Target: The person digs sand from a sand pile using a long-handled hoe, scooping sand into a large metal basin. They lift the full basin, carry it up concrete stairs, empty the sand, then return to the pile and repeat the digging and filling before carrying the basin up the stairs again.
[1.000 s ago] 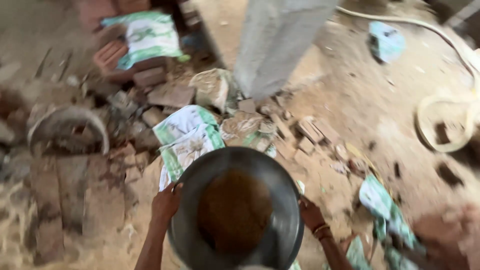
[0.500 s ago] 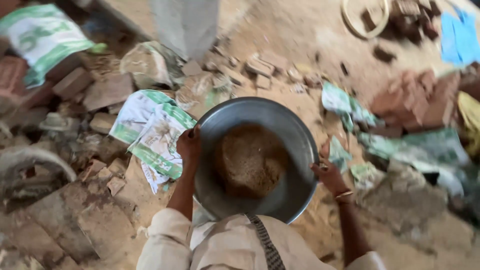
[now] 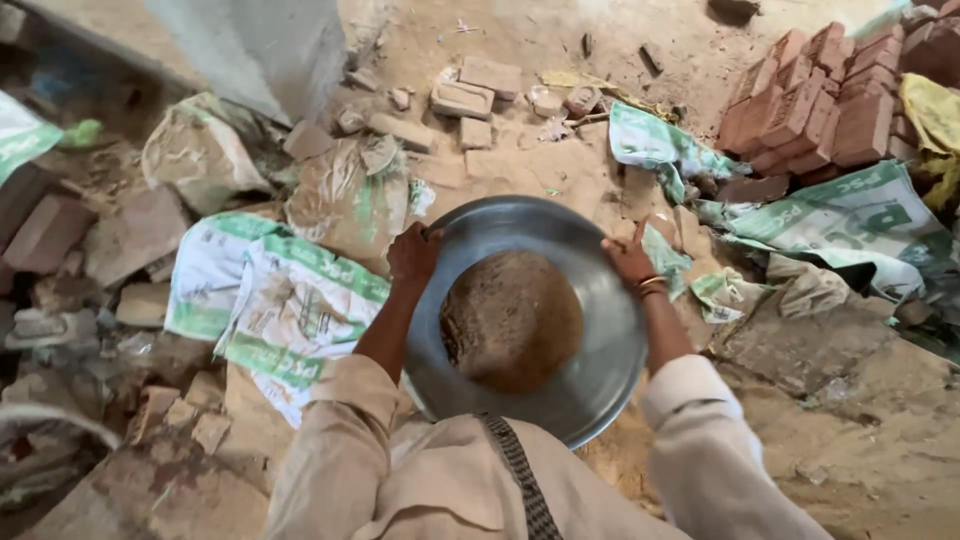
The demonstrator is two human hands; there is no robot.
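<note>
A round grey metal pan (image 3: 590, 390) holds a mound of brown sand (image 3: 512, 320) in its middle. My left hand (image 3: 412, 252) grips the pan's rim at the upper left. At the upper right of the rim my right hand (image 3: 630, 260), with bangles at the wrist, grips the edge. The pan is held up in front of my chest, above the rubble-strewn ground. My beige sleeves and a dark shoulder strap fill the bottom of the view.
Green and white sacks (image 3: 285, 310) lie crumpled at left and at right (image 3: 850, 215). Stacked red bricks (image 3: 820, 100) sit top right. Loose bricks (image 3: 470, 95) and rubble litter the sandy ground. A grey concrete column (image 3: 265, 45) rises top left.
The view has swung right and down, bringing the brick stack into sight. The pan has come closer to my chest, and both hands have stayed on its rim.
</note>
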